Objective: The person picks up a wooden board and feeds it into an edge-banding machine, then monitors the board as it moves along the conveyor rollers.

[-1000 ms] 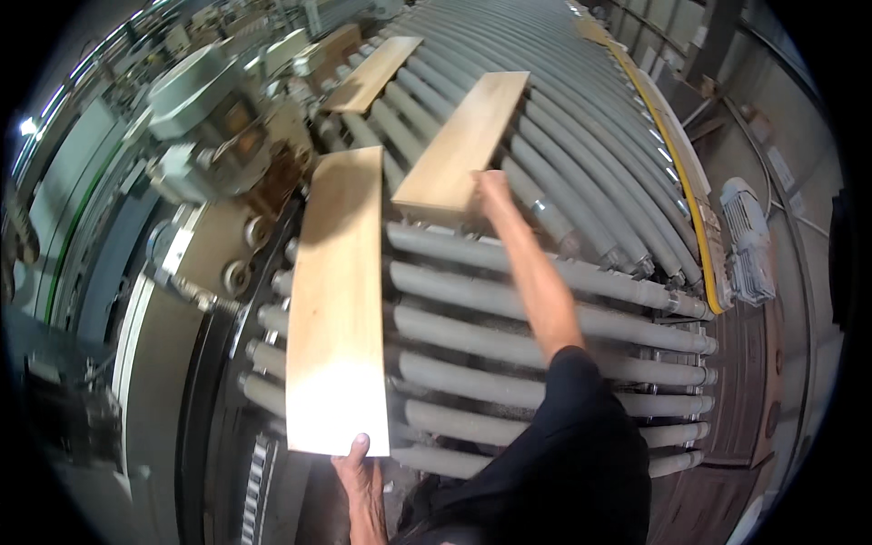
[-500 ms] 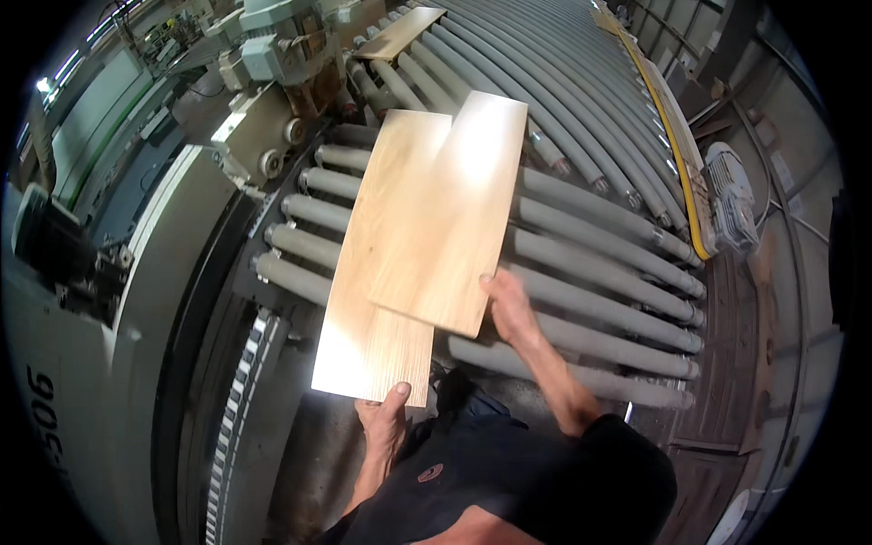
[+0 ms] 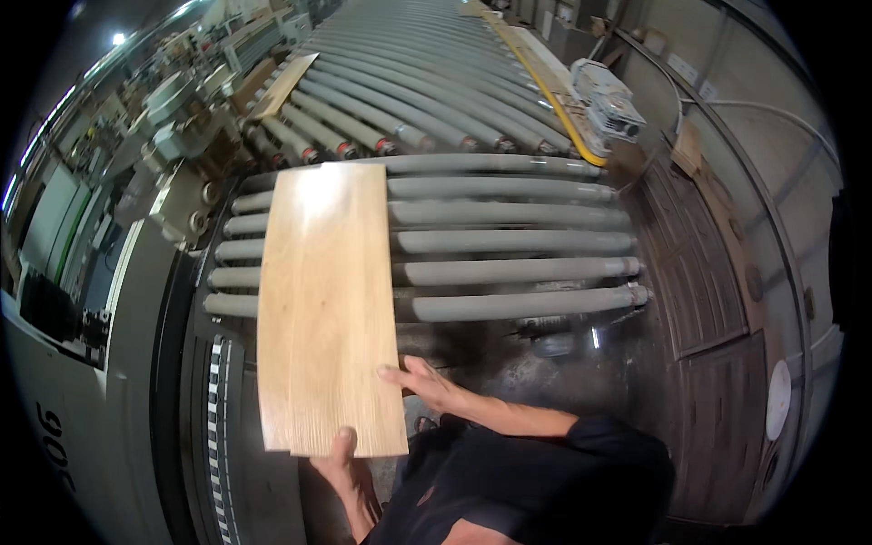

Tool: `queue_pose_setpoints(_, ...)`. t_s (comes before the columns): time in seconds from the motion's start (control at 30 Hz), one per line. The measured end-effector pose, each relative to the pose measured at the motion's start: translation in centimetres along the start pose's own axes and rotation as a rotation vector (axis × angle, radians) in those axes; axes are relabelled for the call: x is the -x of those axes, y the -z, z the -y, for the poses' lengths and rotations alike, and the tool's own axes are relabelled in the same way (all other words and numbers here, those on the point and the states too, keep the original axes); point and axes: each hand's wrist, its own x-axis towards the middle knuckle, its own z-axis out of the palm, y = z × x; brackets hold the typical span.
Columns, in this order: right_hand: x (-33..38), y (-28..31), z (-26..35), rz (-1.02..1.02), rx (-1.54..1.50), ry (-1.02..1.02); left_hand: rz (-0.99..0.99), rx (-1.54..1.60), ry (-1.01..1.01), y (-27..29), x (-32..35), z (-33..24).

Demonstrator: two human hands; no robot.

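Two light wooden planks (image 3: pixel 331 300) lie largely one over the other, the upper one shifted slightly to the right, so a narrow strip of the lower shows along the left. My left hand (image 3: pixel 341 463) grips their near end, thumb on top and fingers hidden underneath. At the right long edge, toward the near end, my right hand (image 3: pixel 422 381) pinches the planks with its thumb on the upper face; its other fingers are partly hidden below. The far part of the planks extends above the grey rollers.
Beyond the planks runs a roller conveyor (image 3: pixel 509 241) with a yellow edge rail (image 3: pixel 554 95). Another wooden board (image 3: pixel 283 86) lies on its far left. A large machine (image 3: pixel 136 309) stands close at left, a motor (image 3: pixel 607 95) at far right, and a dark drawer cabinet (image 3: pixel 708 300) at right.
The upper plank has come back toward me and now nearly lines up with the lower one. My right hand moved nearer with it. The view has turned to the right.
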Motion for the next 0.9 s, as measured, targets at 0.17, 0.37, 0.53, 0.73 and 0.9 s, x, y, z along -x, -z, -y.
queue_pose_setpoints(0.17, -2.7, -0.7, 1.4, 0.339, -0.948, -0.080, -0.355, -0.410, -0.111, 5.5, 9.5, 3.4)
queue_pose_setpoints(0.37, -0.4, 1.6, -0.8, 0.201, -0.919, -0.075, -0.394, -0.561, -0.349, 0.3, 17.2, 5.5)
queue_pose_setpoints(0.53, 6.6, 3.1, 5.9, 0.487, -1.071, 0.192, -0.350, -0.621, -0.365, -2.3, 22.2, 7.3)
queue_pose_setpoints(0.73, 13.9, 11.9, 11.0, 0.133, -0.839, 0.591, -0.093, -0.617, -0.350, -4.8, 26.6, 9.0)
queue_pose_setpoints(0.9, 23.9, 24.3, 12.2, 0.047, -0.820, 0.754, 0.121, -0.570, -0.276, -8.2, 29.5, 11.2)
